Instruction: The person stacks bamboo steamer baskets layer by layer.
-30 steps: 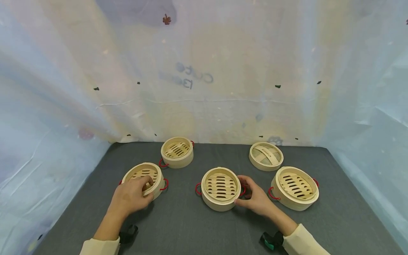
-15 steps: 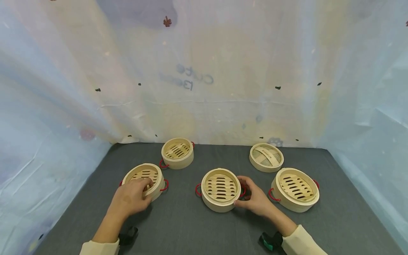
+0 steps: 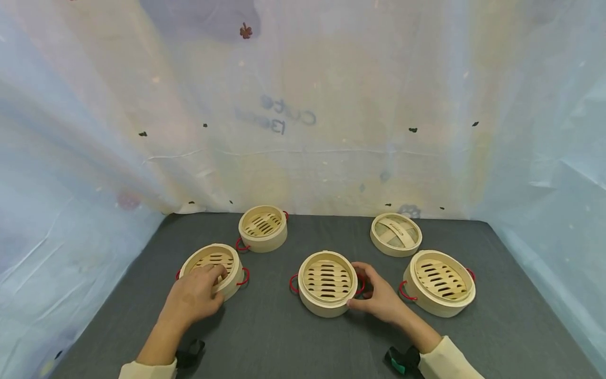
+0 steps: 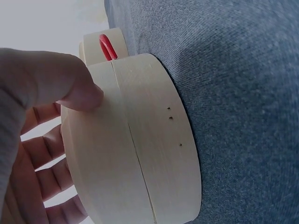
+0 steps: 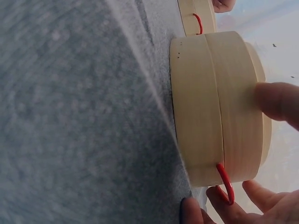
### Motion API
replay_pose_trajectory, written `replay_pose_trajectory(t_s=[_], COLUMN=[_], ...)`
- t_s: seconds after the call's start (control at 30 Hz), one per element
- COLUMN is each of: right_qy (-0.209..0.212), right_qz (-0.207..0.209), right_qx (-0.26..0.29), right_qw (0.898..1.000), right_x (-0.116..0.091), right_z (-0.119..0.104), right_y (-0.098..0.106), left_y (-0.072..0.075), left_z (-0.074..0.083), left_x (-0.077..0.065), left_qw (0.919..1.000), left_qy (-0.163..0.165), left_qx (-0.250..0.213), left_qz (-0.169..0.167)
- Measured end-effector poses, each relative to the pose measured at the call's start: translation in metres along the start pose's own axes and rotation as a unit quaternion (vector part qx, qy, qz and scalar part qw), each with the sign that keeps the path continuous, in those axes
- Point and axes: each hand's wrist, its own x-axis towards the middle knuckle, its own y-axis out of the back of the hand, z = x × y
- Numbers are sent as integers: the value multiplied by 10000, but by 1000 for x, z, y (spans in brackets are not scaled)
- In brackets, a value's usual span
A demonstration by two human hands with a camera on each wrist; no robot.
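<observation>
Round bamboo steamer baskets with slatted bottoms and red handles stand on the dark cloth. At the left, my left hand (image 3: 194, 296) grips the near rim of one basket (image 3: 229, 288), its thumb (image 4: 86, 91) pressed on the outer wall and its fingers reaching over the rim. My right hand (image 3: 379, 293) holds the middle basket (image 3: 326, 279) by its right side. In the right wrist view, the thumb (image 5: 280, 100) lies against the upper wall, and the fingers curl around by the red handle (image 5: 225, 183). Both baskets sit upright on the cloth.
Another steamer basket (image 3: 262, 229) stands at the back left, behind the left-hand one. On the right is a further basket (image 3: 438, 283), with a woven steamer lid (image 3: 395, 234) just behind it. A pale plastic sheet (image 3: 331, 173) hangs behind the table (image 3: 284, 342).
Both hands keep their places on the two baskets. Only a very slight shift of the head view shows; no basket has visibly moved.
</observation>
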Motion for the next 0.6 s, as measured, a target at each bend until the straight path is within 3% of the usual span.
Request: replay_pose_trajectory(t_s=[0.33, 0.6], right_qy=[-25, 79], right_qz=[-44, -85], right_qx=[148, 125], right_qw=[9999, 9999], right_x=[-1, -1], right_z=[-2, -1], right_y=[1, 3], left_y=[-3, -6], left_z=[-1, -4], left_x=[-2, -2], left_qw=[9999, 9991], left_qy=[90, -205], left_qx=[-70, -198], left_qz=[41, 328])
